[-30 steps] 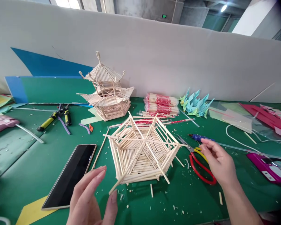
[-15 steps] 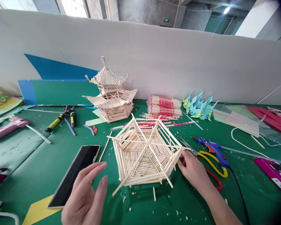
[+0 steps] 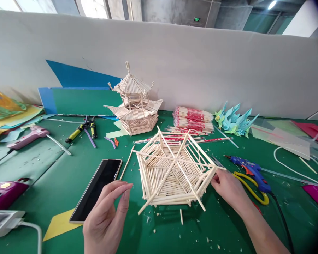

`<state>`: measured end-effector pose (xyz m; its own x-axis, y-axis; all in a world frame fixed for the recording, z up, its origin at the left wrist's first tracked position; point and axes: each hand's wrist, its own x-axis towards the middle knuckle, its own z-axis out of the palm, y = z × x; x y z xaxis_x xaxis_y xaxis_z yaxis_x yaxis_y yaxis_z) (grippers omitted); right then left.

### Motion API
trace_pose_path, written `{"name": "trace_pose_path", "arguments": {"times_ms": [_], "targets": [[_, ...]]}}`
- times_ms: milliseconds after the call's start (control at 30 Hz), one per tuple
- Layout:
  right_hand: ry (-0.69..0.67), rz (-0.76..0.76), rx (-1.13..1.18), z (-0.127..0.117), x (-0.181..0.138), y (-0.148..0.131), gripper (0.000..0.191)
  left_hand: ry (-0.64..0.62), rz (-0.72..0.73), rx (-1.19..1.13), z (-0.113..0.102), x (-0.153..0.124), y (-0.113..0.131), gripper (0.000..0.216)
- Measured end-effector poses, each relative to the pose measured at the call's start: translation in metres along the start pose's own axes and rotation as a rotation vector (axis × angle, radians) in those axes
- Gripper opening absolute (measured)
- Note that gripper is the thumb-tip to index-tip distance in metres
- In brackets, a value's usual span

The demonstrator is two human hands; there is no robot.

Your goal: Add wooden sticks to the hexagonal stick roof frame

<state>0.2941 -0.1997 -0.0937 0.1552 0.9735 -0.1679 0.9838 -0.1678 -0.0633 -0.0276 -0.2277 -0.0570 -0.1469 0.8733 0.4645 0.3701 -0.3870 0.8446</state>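
A hexagonal frame of thin wooden sticks point(image 3: 175, 173) lies on the green table point(image 3: 55, 183) in front of me. My right hand point(image 3: 229, 190) rests against its right edge, fingertips touching the sticks there. My left hand point(image 3: 107, 215) hovers just left of the frame, fingers stretched and slightly apart, holding nothing. A black phone point(image 3: 96, 188) lies face up under and beside the left hand. Behind the frame stands a finished two-tier stick pagoda point(image 3: 135, 106).
A blue glue gun point(image 3: 250, 169) and yellow-handled scissors point(image 3: 250, 188) lie right of the frame. Wrapped chopstick bundles point(image 3: 193, 120) and paper cranes point(image 3: 234, 120) sit at the back. Cutters point(image 3: 81, 128), a pink glue gun point(image 3: 29, 137) and coloured paper lie left. A white partition closes the far edge.
My right hand moved left from the scissors to the frame's right edge and touches it. The left hand stays hovering. The camera view shifted, so everything sits further right.
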Motion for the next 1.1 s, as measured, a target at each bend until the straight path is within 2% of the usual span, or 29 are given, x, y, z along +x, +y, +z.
{"name": "trace_pose_path", "arguments": {"times_ms": [200, 467, 633, 700, 867, 1000, 1100], "targets": [[-0.036, -0.030, -0.008, -0.008, 0.002, -0.002, 0.024, -0.024, 0.107, 0.097, -0.004, 0.004, -0.002, 0.018], [0.017, -0.061, 0.046, 0.004, 0.004, 0.007, 0.023, 0.010, 0.170, 0.141, -0.010, 0.003, 0.004, 0.016], [0.067, -0.075, 0.118, 0.006, 0.003, 0.010, 0.012, 0.012, 0.196, 0.470, -0.017, 0.022, -0.005, 0.011], [0.098, -0.079, 0.156, 0.008, 0.001, 0.012, 0.011, -0.045, 0.171, 0.577, -0.021, 0.039, -0.013, 0.014], [0.209, -0.090, 0.268, 0.017, -0.008, 0.017, 0.021, -0.321, 0.085, 0.887, -0.017, 0.085, -0.031, 0.019], [0.315, -0.102, 0.346, 0.026, -0.020, 0.019, 0.025, -0.505, 0.033, 1.085, 0.004, 0.119, -0.048, 0.024], [0.448, -0.105, 0.375, 0.032, -0.028, 0.016, 0.026, -0.610, 0.044, 1.141, 0.025, 0.145, -0.061, 0.030]]}}
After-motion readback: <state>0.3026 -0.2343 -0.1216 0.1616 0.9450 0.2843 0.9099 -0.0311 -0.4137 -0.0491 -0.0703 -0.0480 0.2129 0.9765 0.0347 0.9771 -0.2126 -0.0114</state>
